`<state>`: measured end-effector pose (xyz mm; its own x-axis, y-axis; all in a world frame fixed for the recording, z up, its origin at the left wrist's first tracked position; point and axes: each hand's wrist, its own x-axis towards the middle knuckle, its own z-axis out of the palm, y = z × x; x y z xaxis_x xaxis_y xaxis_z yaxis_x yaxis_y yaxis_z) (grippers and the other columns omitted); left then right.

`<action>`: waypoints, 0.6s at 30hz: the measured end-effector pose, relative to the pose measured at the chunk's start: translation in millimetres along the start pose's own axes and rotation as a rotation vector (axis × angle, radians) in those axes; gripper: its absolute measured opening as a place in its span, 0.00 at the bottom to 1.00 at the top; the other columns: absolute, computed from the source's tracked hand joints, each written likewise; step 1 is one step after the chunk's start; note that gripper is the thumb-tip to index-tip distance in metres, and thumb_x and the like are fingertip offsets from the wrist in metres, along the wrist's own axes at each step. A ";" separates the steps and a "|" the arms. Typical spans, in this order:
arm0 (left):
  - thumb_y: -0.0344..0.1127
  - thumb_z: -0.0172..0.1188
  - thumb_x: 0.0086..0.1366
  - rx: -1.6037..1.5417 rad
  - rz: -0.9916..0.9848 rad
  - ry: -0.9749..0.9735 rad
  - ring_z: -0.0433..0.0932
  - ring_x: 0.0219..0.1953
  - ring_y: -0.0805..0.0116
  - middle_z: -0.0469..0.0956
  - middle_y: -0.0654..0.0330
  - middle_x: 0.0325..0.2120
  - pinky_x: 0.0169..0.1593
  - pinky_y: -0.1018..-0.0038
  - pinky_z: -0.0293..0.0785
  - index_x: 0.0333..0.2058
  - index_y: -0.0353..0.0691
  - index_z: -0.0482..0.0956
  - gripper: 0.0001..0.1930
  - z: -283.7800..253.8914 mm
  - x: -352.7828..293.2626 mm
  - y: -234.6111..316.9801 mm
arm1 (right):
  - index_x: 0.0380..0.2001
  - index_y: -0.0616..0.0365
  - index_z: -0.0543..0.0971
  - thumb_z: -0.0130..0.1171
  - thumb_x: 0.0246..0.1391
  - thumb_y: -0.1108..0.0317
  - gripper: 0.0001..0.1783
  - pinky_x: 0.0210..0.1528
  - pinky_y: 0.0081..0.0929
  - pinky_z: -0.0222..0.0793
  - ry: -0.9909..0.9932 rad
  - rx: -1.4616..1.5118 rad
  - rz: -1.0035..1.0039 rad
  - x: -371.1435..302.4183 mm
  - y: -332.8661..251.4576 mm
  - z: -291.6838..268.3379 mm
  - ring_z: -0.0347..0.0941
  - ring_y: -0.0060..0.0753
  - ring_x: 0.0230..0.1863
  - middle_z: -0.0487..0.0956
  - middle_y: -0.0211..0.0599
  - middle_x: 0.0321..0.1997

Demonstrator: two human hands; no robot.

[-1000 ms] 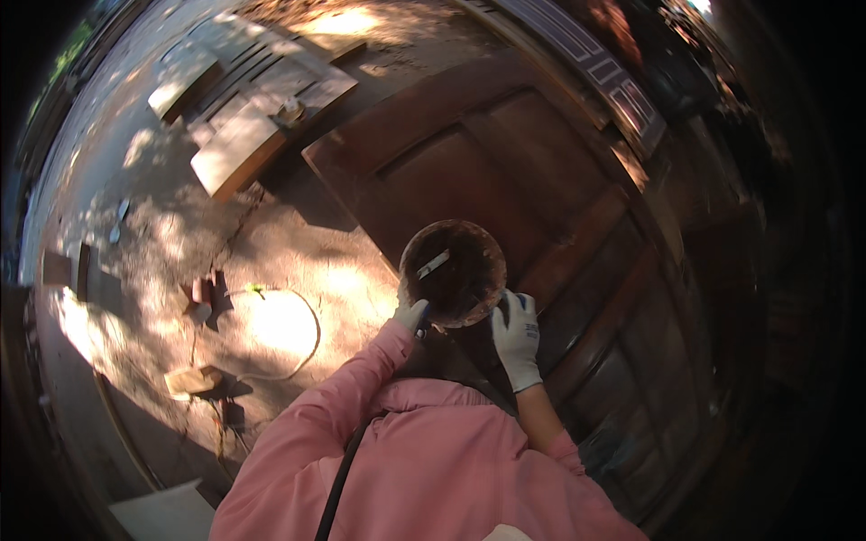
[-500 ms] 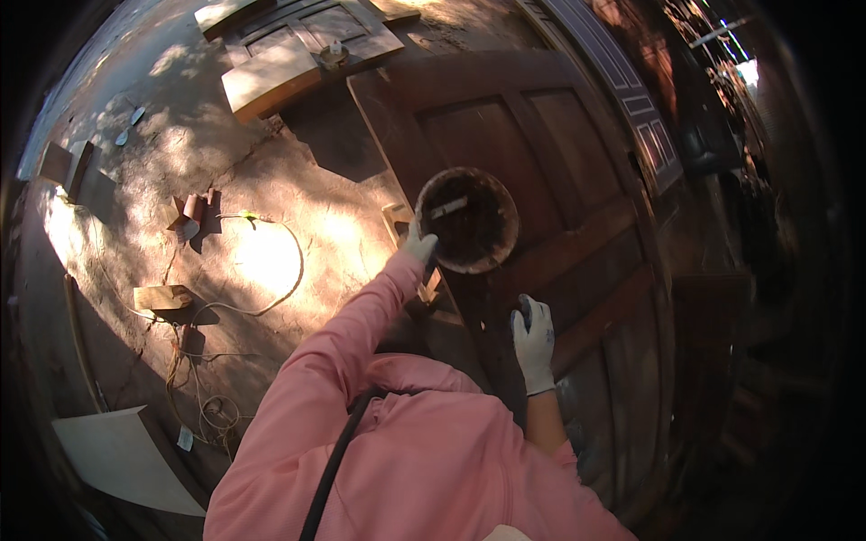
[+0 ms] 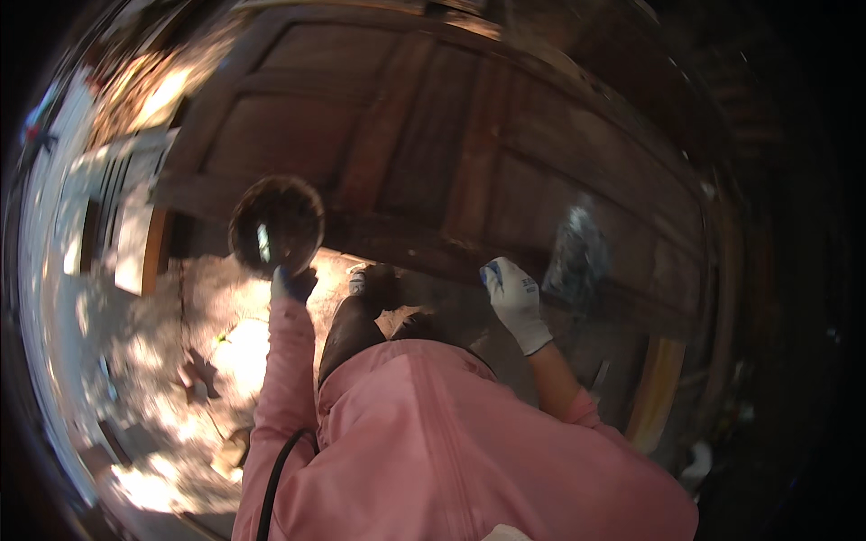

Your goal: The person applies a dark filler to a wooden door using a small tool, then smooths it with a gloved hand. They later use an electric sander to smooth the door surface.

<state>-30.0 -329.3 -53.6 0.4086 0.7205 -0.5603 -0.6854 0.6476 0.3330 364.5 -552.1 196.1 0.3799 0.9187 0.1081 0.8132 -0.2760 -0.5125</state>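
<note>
Our left hand (image 3: 293, 284) clamps a dark round bowl (image 3: 276, 224); our right hand (image 3: 516, 299), fingers seemingly loose, nears the wooden door (image 3: 433, 153), work there apparently unstarted.

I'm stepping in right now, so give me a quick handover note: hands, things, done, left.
Left hand: gloved, gripping the near rim of the round dark bowl, held out over the door's edge.
Right hand: gloved, open and empty, over the lying wooden door.
Bowl: a pale tool sits inside; contents too blurred to tell.
Done: bowl is lifted.
Left: nothing visibly applied to the door yet.
</note>
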 end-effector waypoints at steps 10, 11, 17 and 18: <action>0.51 0.57 0.59 0.387 -0.198 0.093 0.68 0.27 0.64 0.67 0.61 0.26 0.29 0.69 0.68 0.42 0.44 0.75 0.19 3.3 -109.8 -12.2 | 0.29 0.57 0.76 0.59 0.64 0.57 0.16 0.38 0.48 0.72 0.067 0.056 0.272 -100.7 42.0 -35.9 0.77 0.54 0.37 0.79 0.44 0.32; 0.51 0.59 0.59 0.519 -0.231 0.076 0.70 0.28 0.64 0.71 0.59 0.29 0.29 0.69 0.69 0.45 0.41 0.75 0.22 16.0 -115.3 -11.1 | 0.30 0.58 0.77 0.59 0.64 0.57 0.15 0.39 0.49 0.72 0.074 0.065 0.302 -110.8 38.5 -39.3 0.78 0.54 0.38 0.80 0.44 0.33; 0.44 0.59 0.68 1.063 -0.120 -0.123 0.82 0.28 0.57 0.83 0.50 0.33 0.29 0.65 0.81 0.48 0.33 0.78 0.19 112.7 -97.0 -8.9 | 0.49 0.57 0.80 0.59 0.65 0.54 0.19 0.53 0.46 0.75 0.215 0.355 0.300 -94.0 28.5 9.9 0.79 0.56 0.52 0.82 0.50 0.49; 0.40 0.57 0.71 1.112 -0.133 -0.187 0.85 0.28 0.56 0.84 0.49 0.31 0.28 0.66 0.84 0.46 0.32 0.80 0.16 132.4 -88.7 -3.6 | 0.54 0.56 0.78 0.58 0.67 0.50 0.23 0.55 0.45 0.75 0.164 0.460 0.358 -81.1 11.4 9.4 0.79 0.54 0.54 0.82 0.50 0.52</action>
<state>16.0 -362.7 95.3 0.5855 0.5948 -0.5508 0.2475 0.5159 0.8201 338.7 -627.1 173.5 0.6877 0.7255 -0.0283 0.3618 -0.3762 -0.8530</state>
